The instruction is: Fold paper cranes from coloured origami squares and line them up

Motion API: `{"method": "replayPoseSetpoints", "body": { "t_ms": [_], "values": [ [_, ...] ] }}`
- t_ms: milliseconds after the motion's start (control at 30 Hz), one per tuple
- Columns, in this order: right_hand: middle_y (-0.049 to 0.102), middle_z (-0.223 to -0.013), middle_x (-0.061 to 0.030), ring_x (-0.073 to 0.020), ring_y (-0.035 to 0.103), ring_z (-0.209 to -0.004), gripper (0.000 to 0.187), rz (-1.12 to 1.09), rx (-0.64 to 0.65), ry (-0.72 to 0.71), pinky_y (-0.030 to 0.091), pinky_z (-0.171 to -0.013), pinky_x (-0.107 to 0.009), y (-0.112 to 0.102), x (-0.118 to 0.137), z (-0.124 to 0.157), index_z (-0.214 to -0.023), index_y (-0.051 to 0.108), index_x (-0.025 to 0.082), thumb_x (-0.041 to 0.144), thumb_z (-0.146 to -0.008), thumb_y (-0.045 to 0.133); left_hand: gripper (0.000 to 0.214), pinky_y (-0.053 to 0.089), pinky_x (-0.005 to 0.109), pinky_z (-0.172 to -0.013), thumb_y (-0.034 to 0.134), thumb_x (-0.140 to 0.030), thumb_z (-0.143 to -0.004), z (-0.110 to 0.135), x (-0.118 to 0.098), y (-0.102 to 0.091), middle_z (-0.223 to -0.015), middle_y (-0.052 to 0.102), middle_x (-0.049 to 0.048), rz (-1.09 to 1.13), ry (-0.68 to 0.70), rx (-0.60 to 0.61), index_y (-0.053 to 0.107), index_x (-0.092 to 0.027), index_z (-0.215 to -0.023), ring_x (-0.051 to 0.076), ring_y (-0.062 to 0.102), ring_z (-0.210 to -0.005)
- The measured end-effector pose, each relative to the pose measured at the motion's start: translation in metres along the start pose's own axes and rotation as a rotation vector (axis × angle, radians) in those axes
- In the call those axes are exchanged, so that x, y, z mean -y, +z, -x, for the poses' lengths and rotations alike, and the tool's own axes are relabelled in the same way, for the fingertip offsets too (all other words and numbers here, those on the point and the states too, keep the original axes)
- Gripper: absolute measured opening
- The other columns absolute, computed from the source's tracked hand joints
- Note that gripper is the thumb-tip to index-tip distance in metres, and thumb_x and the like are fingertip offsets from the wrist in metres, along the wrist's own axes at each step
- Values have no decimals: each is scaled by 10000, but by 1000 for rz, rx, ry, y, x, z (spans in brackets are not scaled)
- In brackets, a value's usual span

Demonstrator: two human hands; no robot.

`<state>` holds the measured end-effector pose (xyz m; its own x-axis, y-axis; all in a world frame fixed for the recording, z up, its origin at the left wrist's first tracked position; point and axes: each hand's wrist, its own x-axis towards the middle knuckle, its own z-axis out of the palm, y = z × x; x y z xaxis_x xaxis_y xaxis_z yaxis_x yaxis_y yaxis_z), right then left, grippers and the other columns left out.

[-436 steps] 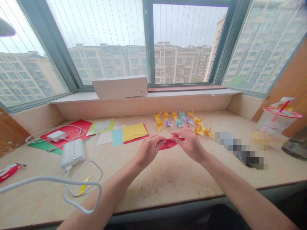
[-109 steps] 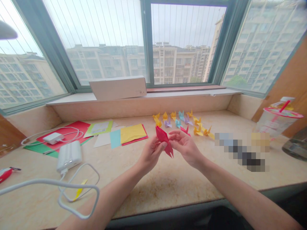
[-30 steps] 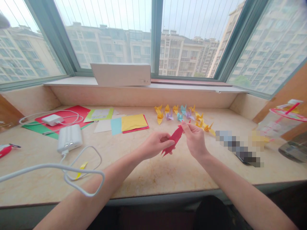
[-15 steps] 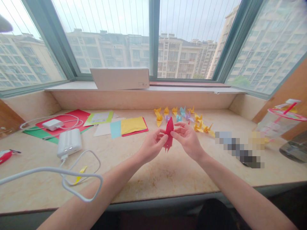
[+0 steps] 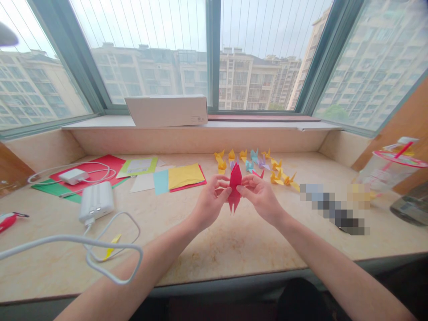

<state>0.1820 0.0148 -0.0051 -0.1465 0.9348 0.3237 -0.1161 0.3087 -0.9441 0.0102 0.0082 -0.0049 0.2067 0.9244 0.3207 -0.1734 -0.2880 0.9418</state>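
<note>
A red folded paper (image 5: pixel 235 183), long and diamond-shaped with a split lower end, is held upright above the table between both hands. My left hand (image 5: pixel 214 196) pinches its left edge between thumb and fingers. On the opposite edge my right hand (image 5: pixel 259 194) grips it the same way. Just behind the hands stand several folded paper cranes: yellow ones (image 5: pixel 277 178), light blue ones (image 5: pixel 254 154) and purple ones. A red crane (image 5: pixel 259 174) shows partly behind my right fingers.
Left of the hands lies a stack of yellow and red paper sheets (image 5: pixel 185 177). A white power bank (image 5: pixel 96 201) with looping white cables (image 5: pixel 113 249) sits at the left. A plastic cup with a red straw (image 5: pixel 389 165) stands at the right. A white box (image 5: pixel 167 111) rests on the sill.
The red folded paper has turned to face me more flatly, and its two lower points hang more clearly apart. Both hands have shifted slightly around its edges.
</note>
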Motion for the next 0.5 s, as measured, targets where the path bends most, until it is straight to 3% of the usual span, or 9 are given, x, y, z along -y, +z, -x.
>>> {"method": "replayPoseSetpoints", "body": {
  "t_ms": [200, 367, 500],
  "values": [
    [738, -820, -7, -153, 658, -728, 174, -64, 33, -9, 555, -705, -313, -1, 5, -1, -843, 723, 232, 339, -731, 802, 358, 588, 296, -680, 733, -422, -837, 0, -6, 1, -918, 684, 26, 49, 42, 19, 549, -193, -1041, 186, 724, -791],
    [731, -805, -15, -171, 648, -776, 64, -3, 68, -70, 540, -745, -330, -4, 5, -1, -796, 754, 232, 287, -772, 731, 260, 547, 249, -660, 695, -398, -873, 2, -6, 0, -864, 710, 41, -53, 65, 28, 625, -163, -960, 159, 702, -745],
    [732, -820, -20, -166, 658, -800, 135, 10, 92, -67, 529, -771, -326, -7, 6, 1, -882, 762, 227, 286, -861, 643, 197, 536, 246, -650, 676, -340, -889, 4, -10, 0, -794, 730, 34, -78, 56, 18, 650, -155, -950, 153, 696, -703]
  ]
}}
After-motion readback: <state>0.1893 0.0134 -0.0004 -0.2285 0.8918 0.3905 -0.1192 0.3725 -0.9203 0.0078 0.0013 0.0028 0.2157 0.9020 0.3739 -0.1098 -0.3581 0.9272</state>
